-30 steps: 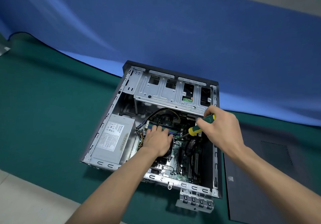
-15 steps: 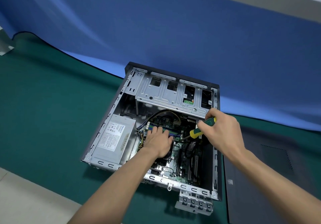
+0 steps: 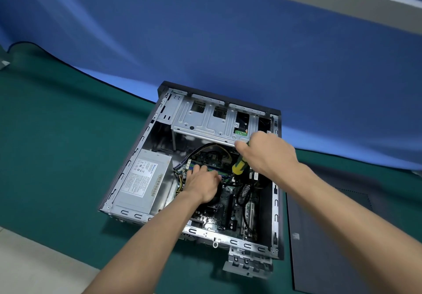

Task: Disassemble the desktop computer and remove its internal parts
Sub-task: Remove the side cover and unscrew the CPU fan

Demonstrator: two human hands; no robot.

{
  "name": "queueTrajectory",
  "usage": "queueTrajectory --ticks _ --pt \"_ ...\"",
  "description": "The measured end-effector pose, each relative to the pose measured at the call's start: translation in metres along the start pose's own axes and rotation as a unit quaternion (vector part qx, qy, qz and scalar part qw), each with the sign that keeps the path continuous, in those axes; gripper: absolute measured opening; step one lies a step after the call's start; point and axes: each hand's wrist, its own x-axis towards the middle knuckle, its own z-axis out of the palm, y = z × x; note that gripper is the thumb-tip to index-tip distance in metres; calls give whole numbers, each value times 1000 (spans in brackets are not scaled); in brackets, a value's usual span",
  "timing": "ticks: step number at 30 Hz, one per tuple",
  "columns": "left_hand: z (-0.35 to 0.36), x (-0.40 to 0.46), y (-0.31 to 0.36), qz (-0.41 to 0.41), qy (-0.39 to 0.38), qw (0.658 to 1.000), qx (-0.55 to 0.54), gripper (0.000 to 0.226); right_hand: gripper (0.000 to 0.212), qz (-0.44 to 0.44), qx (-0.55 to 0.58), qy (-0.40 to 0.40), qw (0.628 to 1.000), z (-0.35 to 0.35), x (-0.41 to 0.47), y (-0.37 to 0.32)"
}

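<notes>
With the side panel [image 3: 342,236] already off at the bench's right edge, the case [image 3: 275,207] mid-bench keeps its power supply [image 3: 143,179] and board [image 3: 230,211]. Right hand [image 3: 267,154] grips a screwdriver [image 3: 238,167]; left hand [image 3: 202,185] rests flat inside.

Pretty bright, even light from overhead, soft shadow under the case [image 3: 277,236] on the green mat [image 3: 57,156] and a paler glow low on the blue backdrop [image 3: 228,42]. Some glare off the drive cage [image 3: 205,122] and PSU [image 3: 141,179], dark and murky deep by the motherboard [image 3: 230,211]. Heavy wide-angle bend at the edges, right hand [image 3: 269,154] slightly motion-blurred, side panel [image 3: 331,236] soft and smeary.
</notes>
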Motion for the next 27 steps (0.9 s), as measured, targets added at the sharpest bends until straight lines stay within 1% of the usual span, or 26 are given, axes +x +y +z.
queueTrajectory --ticks 2,3,4,5,8,11,12,13,16,17,19,20,21,22,24,25,26,27 --pt "-1 -1 0 -2 -1 1000 0 39 25 -31 36 -58 997 -4 3 0" --pt "-1 -1 0 -3 -2 1000 -1 39 23 -34 46 -82 995 -7 3 1" --pt "-1 -1 0 -4 -2 1000 -1 38 26 -33 47 -93 994 -8 3 0" --pt "0 -1 0 -5 -3 1000 -3 38 29 -28 38 -88 995 -8 3 0" --pt "1 -1 0 -7 -6 1000 -9 40 38 -11 -11 -39 999 -7 0 -2" --pt "2 0 0 -7 -2 1000 -4 39 23 -52 46 -75 995 -6 0 0" --pt "2 0 0 -7 1 1000 -4 39 23 -57 58 -84 993 -6 0 1" --pt "3 0 0 -8 1 1000 -6 39 27 -55 52 -80 994 -6 -1 2" --pt "4 1 -2 -8 1 1000 -12 39 40 -26 -26 -16 999 -6 -5 4" --pt "4 1 -2 -8 2 1000 -11 39 37 -37 -23 -15 999 -5 -5 5" --pt "4 1 -2 -9 5 1000 -9 39 20 -78 39 -49 995 -3 -5 8" --pt "4 1 -1 -11 7 1000 -7 38 17 -88 67 -68 992 -4 -6 8" --pt "4 1 -1 -11 7 1000 -6 38 20 -86 82 -74 990 -3 -7 7" --pt "4 1 -1 -12 4 1000 -8 38 27 -73 82 -63 992 -2 -7 6" --pt "4 1 -1 -13 2 1000 -14 38 40 -30 22 -1 999 -1 -9 4" --pt "4 1 -1 -12 4 1000 -13 38 40 -24 3 18 1000 0 -9 5" --pt "4 0 -1 -10 6 1000 -11 39 34 -33 13 16 999 1 -8 6" --pt "4 0 -1 -10 8 1000 -9 39 26 -52 48 -3 998 2 -7 7"
